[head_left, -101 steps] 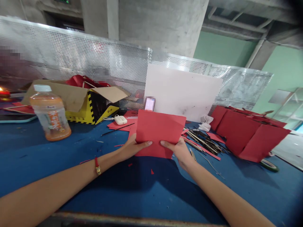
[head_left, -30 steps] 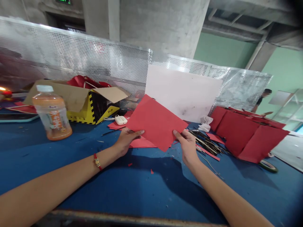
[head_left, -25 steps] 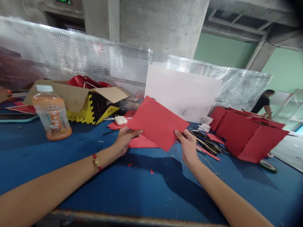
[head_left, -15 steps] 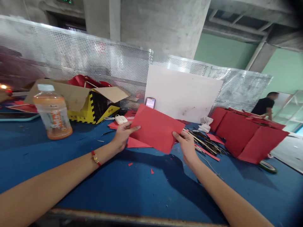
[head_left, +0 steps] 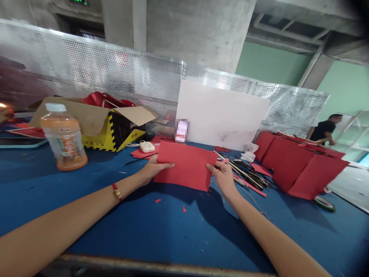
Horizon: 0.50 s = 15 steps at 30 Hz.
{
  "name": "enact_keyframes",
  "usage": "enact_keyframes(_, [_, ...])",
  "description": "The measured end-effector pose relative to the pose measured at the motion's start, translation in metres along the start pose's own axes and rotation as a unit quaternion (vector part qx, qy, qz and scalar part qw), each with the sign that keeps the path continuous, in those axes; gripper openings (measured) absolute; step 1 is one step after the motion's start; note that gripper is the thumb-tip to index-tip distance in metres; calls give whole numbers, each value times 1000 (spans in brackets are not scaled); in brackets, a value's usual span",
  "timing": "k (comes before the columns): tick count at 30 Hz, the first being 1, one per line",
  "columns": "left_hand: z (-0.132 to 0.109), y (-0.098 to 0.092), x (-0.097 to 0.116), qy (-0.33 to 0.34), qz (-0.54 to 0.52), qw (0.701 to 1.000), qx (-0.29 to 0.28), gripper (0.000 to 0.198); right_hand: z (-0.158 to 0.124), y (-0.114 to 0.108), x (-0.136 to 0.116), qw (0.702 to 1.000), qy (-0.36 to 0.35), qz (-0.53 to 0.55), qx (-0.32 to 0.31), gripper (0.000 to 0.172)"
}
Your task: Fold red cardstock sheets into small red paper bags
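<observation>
I hold a red paper sheet (head_left: 186,165) with both hands, low over the blue table (head_left: 161,231). My left hand (head_left: 152,171) pinches its left edge, thumb on top. Its right edge is gripped by my right hand (head_left: 221,175). The sheet lies nearly flat, over other red paper pieces (head_left: 144,152). A red bracelet is on my left wrist.
An orange drink bottle (head_left: 63,136) stands at the left beside an open cardboard box (head_left: 95,123). A white earbud case (head_left: 147,146), a white board (head_left: 221,115), thin sticks (head_left: 248,173), folded red paper (head_left: 302,161) and a tape roll (head_left: 324,202) lie around. A person stands far right.
The red sheet was held up and tilted a second ago; both hands have since lowered it to almost flat over the table.
</observation>
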<state>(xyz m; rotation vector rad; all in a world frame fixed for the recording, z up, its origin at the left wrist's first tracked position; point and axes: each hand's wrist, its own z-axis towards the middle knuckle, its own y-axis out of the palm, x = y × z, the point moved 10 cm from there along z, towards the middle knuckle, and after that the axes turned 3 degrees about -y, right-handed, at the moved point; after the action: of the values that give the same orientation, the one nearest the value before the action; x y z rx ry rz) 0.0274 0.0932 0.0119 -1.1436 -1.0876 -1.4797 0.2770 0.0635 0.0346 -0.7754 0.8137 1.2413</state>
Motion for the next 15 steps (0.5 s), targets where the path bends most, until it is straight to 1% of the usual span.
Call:
enact_keyframes(3, [0, 1, -2, -7, -24, 1000, -11, 49, -1, 2, -2, 1000, 1, -4, -7, 20])
enact_keyframes(6, [-1, 2, -1, -2, -29, 1000, -9, 47, -4, 4, -2, 999, 20, 25, -11, 19])
enact_keyframes(10, [-3, 6, 0, 8, -23, 1000, -15, 45, -11, 8, 3, 990, 84, 109, 5, 23])
enact_keyframes(13, [-4, 8, -6, -15, -36, 999, -22, 47, -18, 11, 10, 977, 141, 161, 16, 26])
enact_keyframes(15, [-6, 12, -10, -34, -42, 998, -36, 45, -21, 12, 13, 969, 166, 184, 18, 28])
